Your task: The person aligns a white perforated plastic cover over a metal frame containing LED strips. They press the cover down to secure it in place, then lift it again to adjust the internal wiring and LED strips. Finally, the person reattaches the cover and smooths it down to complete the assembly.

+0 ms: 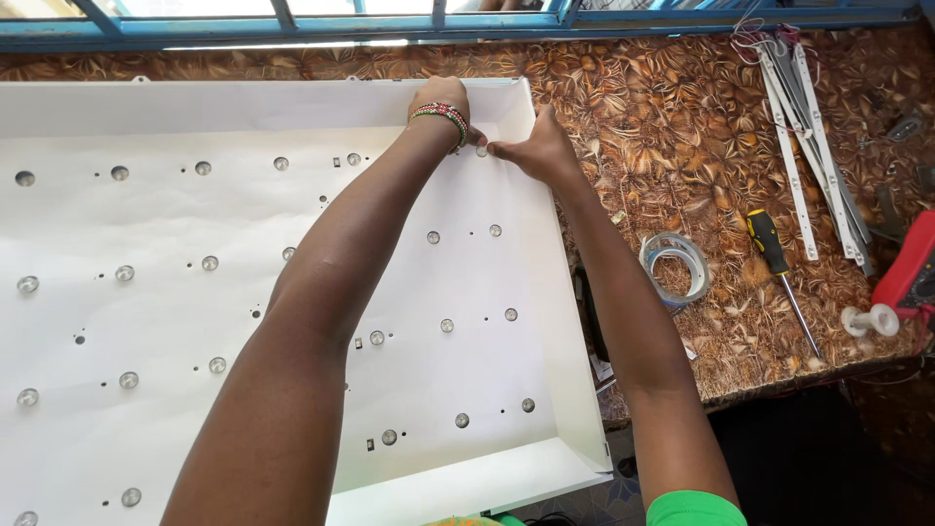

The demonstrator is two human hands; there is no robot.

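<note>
Item: shallow white tray-like panel with raised sloping walls, laid on a table covered by a brown leaf-patterned cloth. The tray floor is lined by a white sheet pierced with rows of round holes, in which small clear lens caps are seated; a few small rectangular cut-outs are seen among them.

Item: one lens cap at the far right corner of the tray, just inside the right wall. It is pinched between both hands.

Left hand: arm stretched far across the sheet, a beaded bracelet worn at the wrist, fingers curled down, thumb tip closed against the cap.

Right hand: arm extended along the right wall, thumb and forefinger brought together on the same cap from the right side.

Items outside the tray, on the cloth to the right: a roll of clear tape near the wall; a screwdriver with a yellow and black handle just beyond it; a bundle of white strips farther off; a red meter at the right edge.
</note>
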